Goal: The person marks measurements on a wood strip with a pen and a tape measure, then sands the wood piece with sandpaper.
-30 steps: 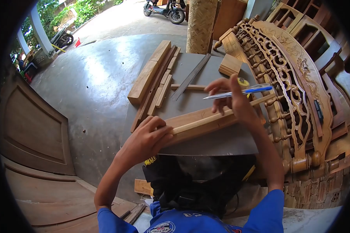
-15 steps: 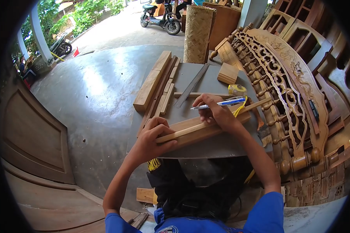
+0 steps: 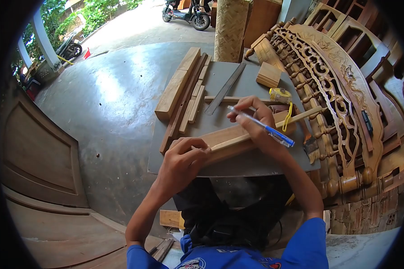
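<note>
I am sitting over a low grey bench (image 3: pixel 238 163), a flat matte sheet, with a carved bed rail (image 3: pixel 332 85) of glossy reddish wood, all scrolls and turned spindles, running along it from one o'clock to four o'clock. At eleven o'clock a stack of rough pale planks (image 3: pixel 179 87) is lying lengthwise, square-edged and unfinished, with a long steel ruler (image 3: pixel 224 89) slanting beside it at twelve and a small wood block (image 3: pixel 268 74) past that.

Right before me a flat board (image 3: pixel 238 134) is resting across the bench, and on top of it a slim pale wooden strip (image 3: pixel 274 126) is running from my left hand out toward two o'clock. My left hand (image 3: pixel 184 161) is clenching over the near end of the strip, pinning it down onto the board. My right hand (image 3: pixel 256 121) is grasping a blue pen (image 3: pixel 261 126), fingers pinched round its clear barrel, the tip pointing toward eleven o'clock just above the bench beyond the board.

I judge that I am marking the strip for length. The next move is calling for a steady hold on the left and the pen tip brought squarely onto the wood.

A yellow tape measure (image 3: pixel 280 95) is sitting at one o'clock, its loop trailing toward the strip, and a brush (image 3: pixel 310 144) is lying at three
</note>
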A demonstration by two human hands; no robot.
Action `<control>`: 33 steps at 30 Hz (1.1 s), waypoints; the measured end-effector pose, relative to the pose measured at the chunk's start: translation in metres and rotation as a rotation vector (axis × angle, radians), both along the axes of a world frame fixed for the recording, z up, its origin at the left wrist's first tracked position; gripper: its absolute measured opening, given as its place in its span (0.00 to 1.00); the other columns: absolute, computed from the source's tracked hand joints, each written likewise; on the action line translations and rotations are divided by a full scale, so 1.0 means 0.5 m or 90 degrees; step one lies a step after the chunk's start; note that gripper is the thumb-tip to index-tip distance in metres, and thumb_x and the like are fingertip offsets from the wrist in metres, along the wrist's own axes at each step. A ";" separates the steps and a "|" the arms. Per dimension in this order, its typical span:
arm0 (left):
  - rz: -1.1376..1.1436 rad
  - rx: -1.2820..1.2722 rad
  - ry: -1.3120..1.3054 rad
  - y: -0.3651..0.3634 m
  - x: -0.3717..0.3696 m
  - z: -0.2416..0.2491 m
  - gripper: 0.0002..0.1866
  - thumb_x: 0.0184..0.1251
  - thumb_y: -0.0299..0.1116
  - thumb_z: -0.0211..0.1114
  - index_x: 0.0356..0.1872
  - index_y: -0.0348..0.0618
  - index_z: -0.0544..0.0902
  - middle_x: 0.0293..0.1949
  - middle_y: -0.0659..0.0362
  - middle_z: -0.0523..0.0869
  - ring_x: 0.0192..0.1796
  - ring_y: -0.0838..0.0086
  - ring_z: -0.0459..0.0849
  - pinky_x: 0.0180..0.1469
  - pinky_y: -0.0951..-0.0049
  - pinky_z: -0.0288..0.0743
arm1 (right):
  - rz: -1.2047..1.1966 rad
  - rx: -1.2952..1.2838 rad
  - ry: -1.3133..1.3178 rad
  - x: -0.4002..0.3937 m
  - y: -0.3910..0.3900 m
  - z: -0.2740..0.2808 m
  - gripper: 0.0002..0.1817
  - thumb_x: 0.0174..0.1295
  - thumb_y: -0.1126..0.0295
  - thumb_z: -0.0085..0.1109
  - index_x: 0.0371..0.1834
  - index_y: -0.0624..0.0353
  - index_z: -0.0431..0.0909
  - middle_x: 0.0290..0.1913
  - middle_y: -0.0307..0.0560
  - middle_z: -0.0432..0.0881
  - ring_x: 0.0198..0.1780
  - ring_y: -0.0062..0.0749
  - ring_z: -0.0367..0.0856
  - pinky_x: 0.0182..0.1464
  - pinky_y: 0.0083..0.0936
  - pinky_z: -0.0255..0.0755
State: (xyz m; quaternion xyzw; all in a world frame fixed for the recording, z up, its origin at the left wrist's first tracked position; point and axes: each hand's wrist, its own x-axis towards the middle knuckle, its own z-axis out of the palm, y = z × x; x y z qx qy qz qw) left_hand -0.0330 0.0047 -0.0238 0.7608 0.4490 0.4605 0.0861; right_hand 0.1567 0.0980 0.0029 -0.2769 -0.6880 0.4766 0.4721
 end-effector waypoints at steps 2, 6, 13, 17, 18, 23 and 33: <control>-0.005 -0.018 -0.035 -0.004 0.004 -0.007 0.01 0.53 0.23 0.65 0.27 0.37 0.81 0.33 0.57 0.81 0.35 0.66 0.79 0.39 0.70 0.74 | 0.093 -0.010 -0.032 -0.010 -0.022 0.010 0.05 0.56 0.79 0.51 0.35 0.65 0.68 0.36 0.45 0.73 0.42 0.26 0.78 0.48 0.22 0.72; -0.003 -0.039 -0.074 -0.001 0.006 -0.002 0.02 0.51 0.22 0.67 0.25 0.39 0.82 0.29 0.58 0.81 0.33 0.71 0.82 0.34 0.74 0.76 | 0.079 0.067 -0.135 -0.024 -0.025 -0.011 0.09 0.54 0.78 0.54 0.20 0.62 0.65 0.23 0.37 0.68 0.27 0.16 0.69 0.31 0.16 0.65; -0.004 -0.052 -0.067 0.004 0.002 -0.001 0.04 0.47 0.22 0.70 0.24 0.39 0.82 0.27 0.59 0.81 0.31 0.73 0.82 0.33 0.76 0.76 | -0.022 0.176 -0.131 -0.043 -0.034 -0.014 0.15 0.48 0.77 0.53 0.16 0.65 0.54 0.15 0.45 0.54 0.19 0.22 0.52 0.21 0.29 0.51; -0.005 -0.072 -0.071 0.005 0.001 0.001 0.05 0.46 0.21 0.70 0.23 0.38 0.81 0.27 0.59 0.81 0.32 0.73 0.82 0.34 0.76 0.75 | -0.004 0.227 -0.129 -0.043 -0.033 -0.011 0.14 0.46 0.80 0.52 0.17 0.66 0.54 0.16 0.47 0.53 0.18 0.26 0.52 0.22 0.30 0.51; -0.005 -0.079 -0.077 0.005 0.001 0.001 0.05 0.46 0.21 0.70 0.23 0.38 0.81 0.27 0.58 0.81 0.32 0.73 0.82 0.34 0.76 0.75 | 0.002 0.232 -0.127 -0.042 -0.032 -0.012 0.14 0.46 0.80 0.52 0.17 0.66 0.54 0.16 0.47 0.53 0.18 0.27 0.53 0.22 0.30 0.51; -0.006 -0.097 -0.074 0.004 0.001 0.006 0.06 0.46 0.21 0.70 0.22 0.37 0.80 0.27 0.58 0.80 0.32 0.73 0.82 0.34 0.76 0.75 | 0.028 0.230 -0.104 -0.043 -0.028 -0.016 0.14 0.45 0.82 0.52 0.17 0.65 0.53 0.16 0.47 0.54 0.18 0.29 0.53 0.22 0.31 0.52; -0.002 -0.107 -0.068 0.002 0.001 0.008 0.05 0.46 0.21 0.70 0.23 0.37 0.80 0.27 0.58 0.80 0.33 0.73 0.83 0.35 0.75 0.76 | 0.016 0.249 -0.100 -0.046 -0.032 -0.012 0.15 0.47 0.80 0.52 0.16 0.65 0.52 0.16 0.46 0.53 0.17 0.28 0.53 0.22 0.30 0.51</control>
